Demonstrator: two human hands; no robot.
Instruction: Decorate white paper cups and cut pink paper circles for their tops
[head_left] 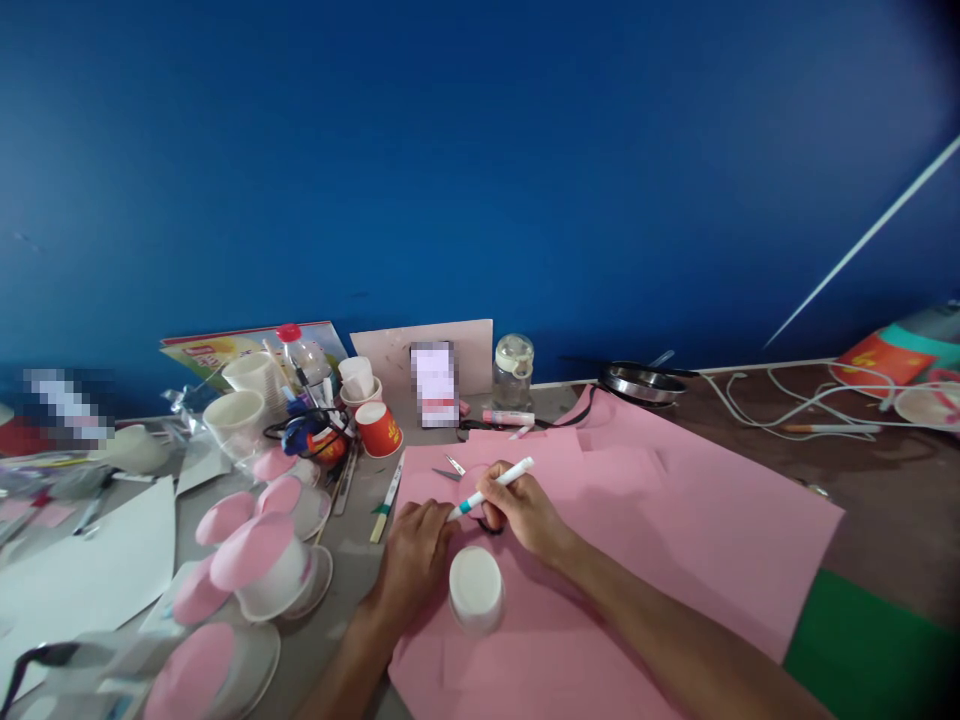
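A white marker with a teal band (506,475) is gripped in my right hand (521,512), slanting down to the left. Its lower end meets the fingers of my left hand (420,545), which are curled; what they hold is hidden. Behind the marker, partly covered by my right hand, is a pink paper disc (470,487). Scissors (448,473) lie partly hidden there, blades pointing away. In front of both hands, a white paper cup (477,588) stands upside down on pink paper sheets (637,520).
Several white cups topped with pink discs (259,560) stand at left. A red cup (379,430), a glass jar (514,372), a phone (435,385) and a pan (645,382) line the blue wall. A green-and-cream marker (386,505) lies left of the pink paper. White cables (795,405) trail right.
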